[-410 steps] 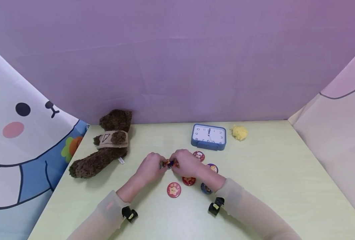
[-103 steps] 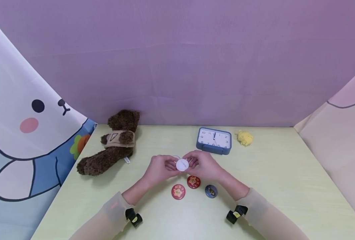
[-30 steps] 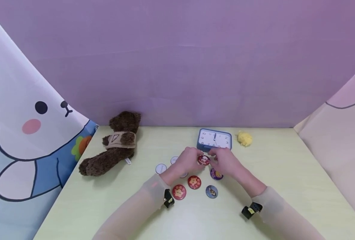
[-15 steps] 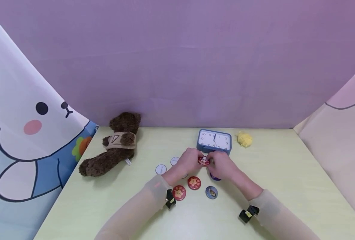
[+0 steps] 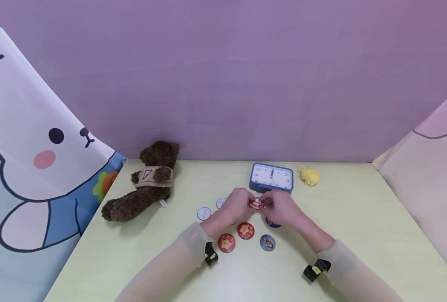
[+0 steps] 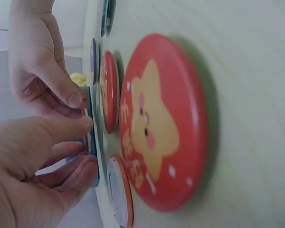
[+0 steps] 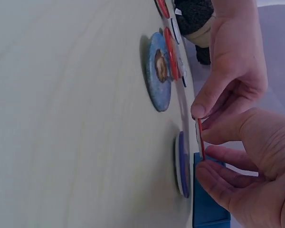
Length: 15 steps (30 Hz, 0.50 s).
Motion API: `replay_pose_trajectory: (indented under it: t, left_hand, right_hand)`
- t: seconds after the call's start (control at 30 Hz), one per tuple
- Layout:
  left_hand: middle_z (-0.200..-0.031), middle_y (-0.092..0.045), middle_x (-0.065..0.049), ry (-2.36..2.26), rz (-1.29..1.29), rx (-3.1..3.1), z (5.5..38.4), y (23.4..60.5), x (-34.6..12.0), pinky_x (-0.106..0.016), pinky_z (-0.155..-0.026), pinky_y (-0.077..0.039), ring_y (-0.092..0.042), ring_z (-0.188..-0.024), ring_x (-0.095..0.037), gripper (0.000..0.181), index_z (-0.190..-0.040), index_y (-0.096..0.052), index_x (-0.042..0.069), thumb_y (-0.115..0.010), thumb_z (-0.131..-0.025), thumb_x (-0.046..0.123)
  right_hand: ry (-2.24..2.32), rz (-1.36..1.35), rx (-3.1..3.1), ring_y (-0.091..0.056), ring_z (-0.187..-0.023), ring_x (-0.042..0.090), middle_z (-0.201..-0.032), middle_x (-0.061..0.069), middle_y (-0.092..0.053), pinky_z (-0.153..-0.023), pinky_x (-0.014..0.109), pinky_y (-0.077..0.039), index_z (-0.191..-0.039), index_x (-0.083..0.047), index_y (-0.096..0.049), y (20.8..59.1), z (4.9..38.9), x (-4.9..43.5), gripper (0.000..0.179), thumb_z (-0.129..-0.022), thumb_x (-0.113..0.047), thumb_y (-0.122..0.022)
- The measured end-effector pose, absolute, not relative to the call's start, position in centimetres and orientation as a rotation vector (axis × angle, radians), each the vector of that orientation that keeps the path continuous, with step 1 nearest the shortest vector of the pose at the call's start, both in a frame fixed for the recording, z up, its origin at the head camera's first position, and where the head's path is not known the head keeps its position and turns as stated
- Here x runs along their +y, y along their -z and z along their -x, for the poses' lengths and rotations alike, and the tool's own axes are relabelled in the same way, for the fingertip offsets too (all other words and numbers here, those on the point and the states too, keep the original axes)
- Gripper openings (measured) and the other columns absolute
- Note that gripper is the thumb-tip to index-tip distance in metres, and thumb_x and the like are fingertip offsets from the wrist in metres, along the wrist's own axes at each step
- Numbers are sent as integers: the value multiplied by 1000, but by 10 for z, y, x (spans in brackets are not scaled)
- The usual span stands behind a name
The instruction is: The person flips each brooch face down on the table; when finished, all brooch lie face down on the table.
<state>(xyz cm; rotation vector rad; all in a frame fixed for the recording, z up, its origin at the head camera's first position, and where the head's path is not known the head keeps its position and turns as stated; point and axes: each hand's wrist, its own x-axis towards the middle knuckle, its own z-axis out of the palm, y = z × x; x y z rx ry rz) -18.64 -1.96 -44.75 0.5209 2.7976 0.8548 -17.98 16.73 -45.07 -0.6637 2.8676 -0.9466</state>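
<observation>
Round red badge [image 5: 256, 205] with whitish figure, held just in front of the blue clock [image 5: 271, 177], fingers of the left hand [image 5: 237, 205] and right hand [image 5: 281, 207] pinching opposite edges, printed face upward, disc roughly level.

Red star badge [image 6: 164, 121], centre of left-wrist view: glossy. Desk [image 5: 344, 218]: smooth, wood-grained. Toy [image 5: 132, 204], left: shaggy plush. Clock [image 5: 271, 178]: smooth, plastic-looking. Purple backdrop [image 5: 227, 84], top: matt, creased cloth.

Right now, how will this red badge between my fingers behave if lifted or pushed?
The red badge is probably light, as its edge looks thin, and stiff, since that edge runs straight. Its round rim might let it roll.
</observation>
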Motion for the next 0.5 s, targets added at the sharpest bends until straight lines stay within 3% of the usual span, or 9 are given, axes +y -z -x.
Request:
replay_pose_trajectory:
  t: [0.23, 0.5]
  left_hand:
    - [-107, -76, -1, -898, -582, 2825, 176, 439, -36, -20, -75, -53, -61, -88, -11, 29, -118, -82, 15, -85, -93, 28]
    - [-112, -78, -6, -988, -675, 2818, 168, 434, -51, -26, -88, -61, -72, -102, -19, 31, -122, -80, 12, -84, -93, 24]
  right_hand:
    - [1005, 670, 2840, -74, -94, 20, -109, 7, -78, -84, 37, -66, -112, -9, -79, 442, 173, 169, 23, -89, -9, -82]
    - [1100, 733, 2793, -74, -94, 18, -109, 3, -78, -85, 33, -65, -112, -12, -79, 436, 167, 169, 23, -90, -11, -83]
